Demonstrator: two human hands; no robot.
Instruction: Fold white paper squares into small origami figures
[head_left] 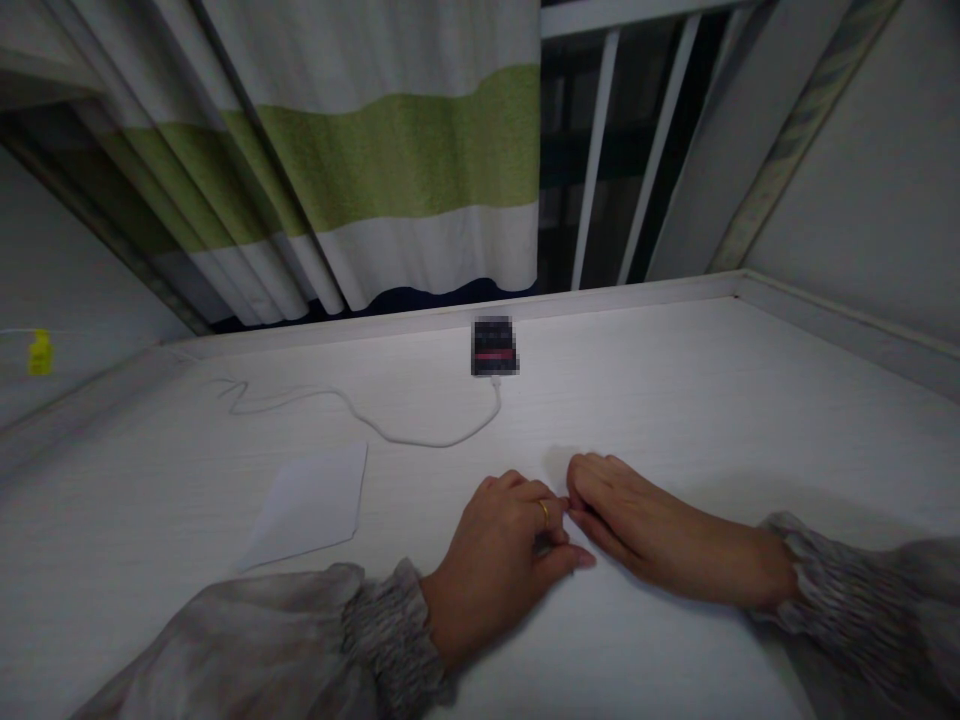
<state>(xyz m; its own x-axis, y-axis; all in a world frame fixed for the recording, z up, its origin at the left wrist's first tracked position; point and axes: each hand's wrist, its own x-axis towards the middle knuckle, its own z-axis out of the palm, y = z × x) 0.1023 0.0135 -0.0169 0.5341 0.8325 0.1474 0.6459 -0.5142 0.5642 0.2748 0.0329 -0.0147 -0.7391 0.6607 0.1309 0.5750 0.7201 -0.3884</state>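
Observation:
My left hand, with a gold ring on one finger, rests low over the white tabletop with its fingers curled in. Its thumb points right, towards my other hand. My right hand is closed too, its fingers bent down and its thumb tucked along them. The fingertips of both hands meet at the middle. Whatever they pinch is hidden or too close in colour to the white surface to make out. To the left of my left hand lies a white sheet of paper, flat, with slightly uneven edges.
A small dark device, its face blurred out, sits at the back edge of the tabletop. From it a white cable runs left. Behind hang white and green curtains beside window bars. A yellow tag is at far left.

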